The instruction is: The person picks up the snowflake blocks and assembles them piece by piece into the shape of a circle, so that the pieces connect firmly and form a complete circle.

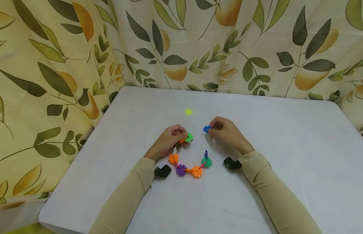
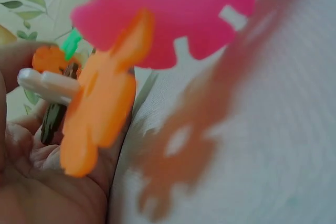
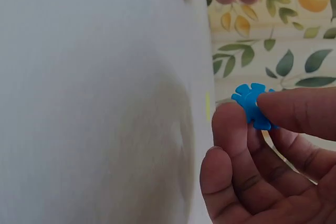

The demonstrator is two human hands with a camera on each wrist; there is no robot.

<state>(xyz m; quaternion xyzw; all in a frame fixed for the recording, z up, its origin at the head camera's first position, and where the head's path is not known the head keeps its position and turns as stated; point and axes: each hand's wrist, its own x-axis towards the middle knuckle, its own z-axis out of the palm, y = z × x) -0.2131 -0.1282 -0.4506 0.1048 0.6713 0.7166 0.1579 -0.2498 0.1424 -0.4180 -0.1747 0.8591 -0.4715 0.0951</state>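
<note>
My left hand (image 1: 170, 139) pinches the green notched disc (image 1: 188, 137) at one end of a chain of interlocking plastic discs. From that hand the chain curves toward me through an orange disc (image 1: 174, 158), a purple disc (image 1: 181, 170) and another orange disc (image 1: 197, 171). Its other end has a teal-green disc (image 1: 207, 162) and an upright dark blue disc (image 1: 206, 154). A pink disc (image 2: 210, 19) looms large in the left wrist view. My right hand (image 1: 228, 132) holds a loose blue disc (image 3: 253, 106) between thumb and fingers, apart from the chain.
A yellow disc (image 1: 188, 111) lies alone farther back on the white-covered table (image 1: 286, 146). Black wrist devices (image 1: 162, 171) sit at both cuffs. A leaf-patterned curtain (image 1: 199, 45) hangs behind the table and along its left side.
</note>
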